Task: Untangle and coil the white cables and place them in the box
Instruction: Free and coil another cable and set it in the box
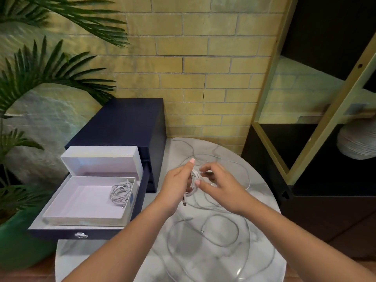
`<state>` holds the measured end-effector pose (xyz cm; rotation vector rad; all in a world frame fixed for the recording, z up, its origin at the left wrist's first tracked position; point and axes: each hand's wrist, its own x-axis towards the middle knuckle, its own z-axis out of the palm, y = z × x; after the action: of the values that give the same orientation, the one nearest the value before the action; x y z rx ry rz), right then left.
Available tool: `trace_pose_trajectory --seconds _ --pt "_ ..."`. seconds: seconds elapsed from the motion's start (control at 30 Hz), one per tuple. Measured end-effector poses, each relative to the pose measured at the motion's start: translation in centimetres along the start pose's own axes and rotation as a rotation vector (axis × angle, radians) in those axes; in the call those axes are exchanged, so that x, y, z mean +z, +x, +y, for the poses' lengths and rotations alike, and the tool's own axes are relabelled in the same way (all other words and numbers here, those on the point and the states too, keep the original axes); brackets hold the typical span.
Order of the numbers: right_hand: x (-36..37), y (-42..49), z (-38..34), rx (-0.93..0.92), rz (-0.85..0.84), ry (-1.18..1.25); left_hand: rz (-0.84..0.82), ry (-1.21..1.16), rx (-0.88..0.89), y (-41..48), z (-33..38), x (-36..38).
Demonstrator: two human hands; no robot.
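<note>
Above the round marble table (262, 259), my left hand (176, 187) grips a small coil of white cable (194, 178), whose plug end (184, 202) hangs below the fist. My right hand (218, 185) pinches the cable's loose strand just right of the coil. More white cables (219, 231) lie in loose tangled loops over the tabletop. The white box (81, 202) sits open in a pulled-out drawer at the left. One coiled cable (121, 193) lies in its right corner. The box lid (101, 159) stands behind it.
A dark blue drawer cabinet (126, 123) stands left of the table, its drawer front (81, 234) sticking out toward me. A potted palm (30, 78) fills the far left. A black shelf unit (325, 169) stands at the right, a brick wall behind.
</note>
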<state>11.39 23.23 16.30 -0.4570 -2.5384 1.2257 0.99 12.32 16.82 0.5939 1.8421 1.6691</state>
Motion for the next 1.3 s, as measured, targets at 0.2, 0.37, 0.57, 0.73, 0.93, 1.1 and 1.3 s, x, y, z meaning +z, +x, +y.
trace_pose_trajectory --seconds 0.2,0.37,0.57,0.73,0.93,1.1,1.3 --pt "1.3 -0.2 -0.3 0.090 0.009 0.235 0.005 -0.041 -0.029 -0.1 -0.1 0.4" --pt "2.1 -0.5 -0.7 0.200 0.017 0.373 -0.035 0.024 -0.031 0.1 -0.2 0.6" --pt "2.0 -0.5 -0.7 0.280 -0.035 0.529 -0.040 0.159 0.083 0.1 -0.6 0.2" --pt "1.6 -0.4 -0.9 0.320 -0.169 0.663 -0.064 0.158 0.137 0.1 -0.7 -0.1" --pt "0.9 -0.3 -1.4 0.314 -0.263 0.759 -0.132 0.140 0.148 0.5 -1.2 -0.2" --pt "0.0 -0.2 -0.7 0.304 -0.334 0.794 -0.270 0.097 0.169 0.8 -1.5 -1.4" --pt "-0.5 -0.3 -0.4 0.336 -0.370 0.794 -0.311 0.334 0.271 0.7 -1.0 -1.9"
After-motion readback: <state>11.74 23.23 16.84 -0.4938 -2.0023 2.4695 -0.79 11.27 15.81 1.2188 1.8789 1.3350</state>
